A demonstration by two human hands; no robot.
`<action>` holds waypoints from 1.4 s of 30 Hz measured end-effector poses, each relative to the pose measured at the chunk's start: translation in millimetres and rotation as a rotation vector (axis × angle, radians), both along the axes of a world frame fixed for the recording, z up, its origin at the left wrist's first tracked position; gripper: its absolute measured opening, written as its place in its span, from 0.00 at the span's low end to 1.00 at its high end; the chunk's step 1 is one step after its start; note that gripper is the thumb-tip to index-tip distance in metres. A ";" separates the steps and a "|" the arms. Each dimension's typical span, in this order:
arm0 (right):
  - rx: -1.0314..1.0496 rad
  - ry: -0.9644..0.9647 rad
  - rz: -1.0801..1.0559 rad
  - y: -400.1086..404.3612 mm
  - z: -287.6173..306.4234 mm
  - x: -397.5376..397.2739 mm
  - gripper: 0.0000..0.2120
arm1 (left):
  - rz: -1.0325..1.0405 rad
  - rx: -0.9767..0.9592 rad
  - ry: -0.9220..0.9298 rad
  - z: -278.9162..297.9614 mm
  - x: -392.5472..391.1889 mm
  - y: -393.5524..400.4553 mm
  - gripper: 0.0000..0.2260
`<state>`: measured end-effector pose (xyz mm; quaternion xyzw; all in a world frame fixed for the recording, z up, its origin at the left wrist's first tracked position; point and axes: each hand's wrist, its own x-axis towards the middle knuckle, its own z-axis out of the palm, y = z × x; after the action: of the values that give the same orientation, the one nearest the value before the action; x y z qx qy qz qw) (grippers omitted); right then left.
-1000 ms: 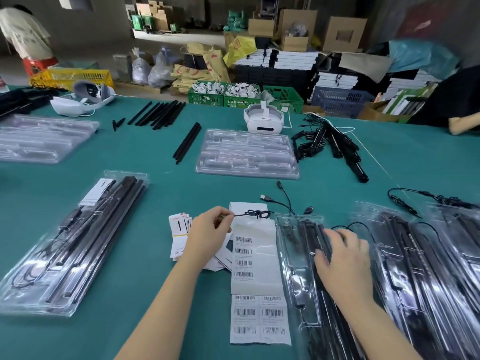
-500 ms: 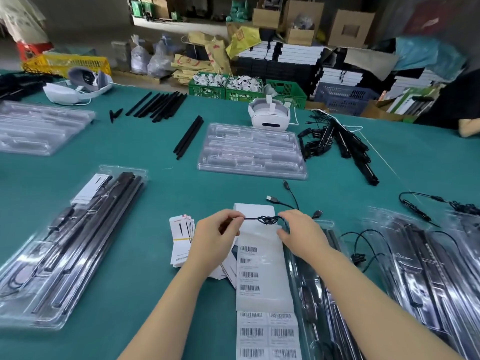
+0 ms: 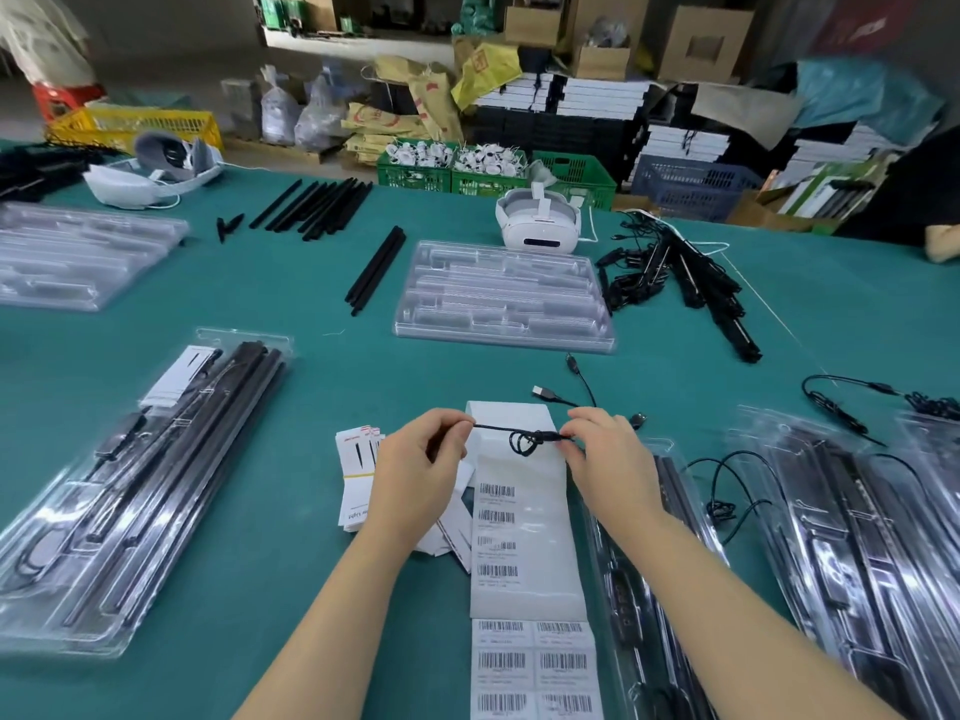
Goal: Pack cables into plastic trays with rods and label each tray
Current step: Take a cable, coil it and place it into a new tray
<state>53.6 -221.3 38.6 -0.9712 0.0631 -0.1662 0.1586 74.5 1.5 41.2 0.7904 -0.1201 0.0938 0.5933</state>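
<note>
While the teal tabletop (image 3: pixel 260 589) fills most of the frame, with what looks like a soft felt surface, I would keep the work low over it at centre so nothing slips far. Clear, glossy moulded trays lie around: a filled tray (image 3: pixel 130 491) of long black rods at lower left, an empty tray (image 3: pixel 504 298) above centre, and the tray (image 3: pixel 670 589) just beside my right forearm, which I judge is the one to load. Below my hands runs a white label strip (image 3: pixel 519 553), matte paper with printed barcodes. My left hand (image 3: pixel 415 475) pinches one end of the thin black cable (image 3: pixel 524 439); my right hand (image 3: pixel 608 459) pinches the other side, next to its small coiled knot. I would ease the loops loose without yanking, since such thin flexible cord kinks readily, then lay it into the tray's channel.
</note>
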 end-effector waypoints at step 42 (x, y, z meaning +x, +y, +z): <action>1.205 0.175 0.148 -8.6 20.9 -9.8 0.11 | -0.061 0.157 -0.157 6.2 -7.3 -85.2 0.09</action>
<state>43.8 -229.9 59.5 -0.7225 0.0913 -0.0094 0.6852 67.1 -83.6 47.5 0.8207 -0.1972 0.1273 0.5209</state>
